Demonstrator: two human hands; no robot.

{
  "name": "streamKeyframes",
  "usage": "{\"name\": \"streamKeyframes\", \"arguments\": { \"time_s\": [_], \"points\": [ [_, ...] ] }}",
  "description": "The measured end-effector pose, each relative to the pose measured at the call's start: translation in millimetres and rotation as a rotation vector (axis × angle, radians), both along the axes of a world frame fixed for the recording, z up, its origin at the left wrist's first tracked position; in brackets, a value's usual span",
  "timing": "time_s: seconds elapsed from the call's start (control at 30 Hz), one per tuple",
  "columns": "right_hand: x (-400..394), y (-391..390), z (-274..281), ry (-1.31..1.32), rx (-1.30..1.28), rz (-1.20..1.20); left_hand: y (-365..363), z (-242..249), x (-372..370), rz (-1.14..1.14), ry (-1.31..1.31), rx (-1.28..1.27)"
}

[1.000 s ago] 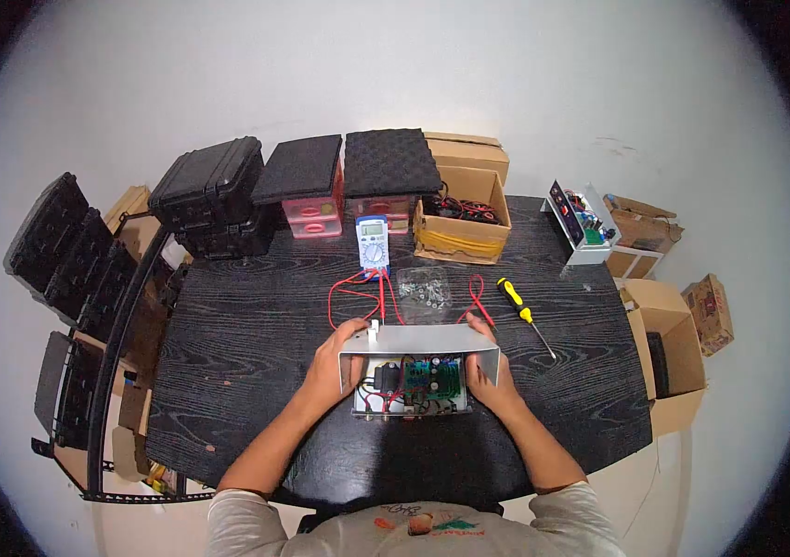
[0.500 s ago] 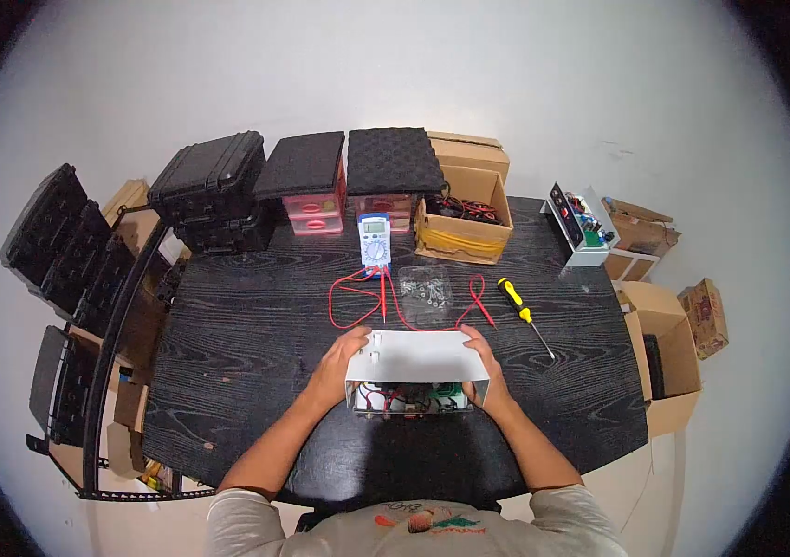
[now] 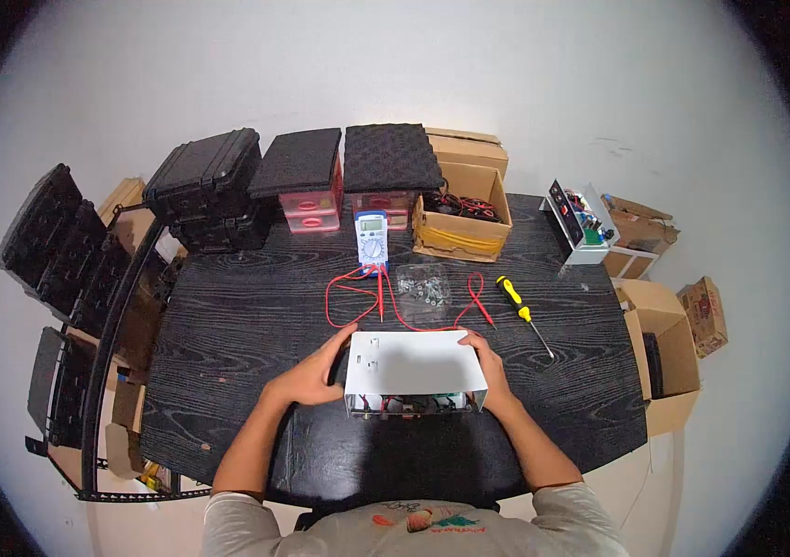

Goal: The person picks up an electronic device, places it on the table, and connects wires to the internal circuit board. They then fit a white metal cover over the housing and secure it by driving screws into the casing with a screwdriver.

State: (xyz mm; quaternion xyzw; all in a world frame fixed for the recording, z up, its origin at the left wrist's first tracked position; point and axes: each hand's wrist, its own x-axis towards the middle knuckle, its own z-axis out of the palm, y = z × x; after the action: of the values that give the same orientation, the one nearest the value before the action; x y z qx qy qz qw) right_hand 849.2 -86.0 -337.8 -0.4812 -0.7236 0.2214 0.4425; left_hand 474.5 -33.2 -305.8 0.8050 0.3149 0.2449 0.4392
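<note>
One white case (image 3: 416, 364), right hand (image 3: 492, 373) clasping it, left hand (image 3: 313, 379) spread, black grained table (image 3: 228, 343) (pale wall (image 3: 339, 65) behind)

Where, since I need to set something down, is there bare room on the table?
The black table is bare between its left edge and the left hand, nearer than the black cases; also between the screwdriver and the right edge. It's crowded beyond the white cover: multimeter, red leads, tray of hardware.
</note>
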Motion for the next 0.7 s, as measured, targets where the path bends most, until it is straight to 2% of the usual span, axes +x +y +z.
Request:
{"name": "streamKeyframes", "arguments": {
  "time_s": [0.07, 0.17, 0.27, 0.37, 0.47, 0.57, 0.7],
  "points": [
    [0.4, -0.8, 4.9, 0.016, -0.006, 0.010, 2.4, -0.9, -8.3, -0.122, -0.099, -0.081],
    [6.5, 1.2, 3.1, 0.024, -0.083, 0.037, -7.0, 12.9, -0.4, -0.116, 0.032, -0.015],
    [15.3, 1.1, 18.7, 0.006, -0.282, 0.168, -6.2, 15.6, 2.5, -0.071, 0.078, 0.020],
    [24.8, 0.3, 23.4, 0.142, -0.367, 0.364, -5.9, 20.4, 3.2, -0.069, 0.126, 0.035],
    [42.1, 1.6, 20.0, 0.365, -0.589, 0.567, -9.5, 23.0, 5.0, -0.059, 0.136, 0.041],
    [45.5, 0.2, 23.9, 0.380, -0.579, 0.677, -10.2, 27.1, 5.5, -0.059, 0.151, 0.036],
    [39.8, -3.3, 30.3, 0.068, -0.471, 0.526, -8.5, 24.1, 3.8, -0.077, 0.162, 0.050]
  ]
}}
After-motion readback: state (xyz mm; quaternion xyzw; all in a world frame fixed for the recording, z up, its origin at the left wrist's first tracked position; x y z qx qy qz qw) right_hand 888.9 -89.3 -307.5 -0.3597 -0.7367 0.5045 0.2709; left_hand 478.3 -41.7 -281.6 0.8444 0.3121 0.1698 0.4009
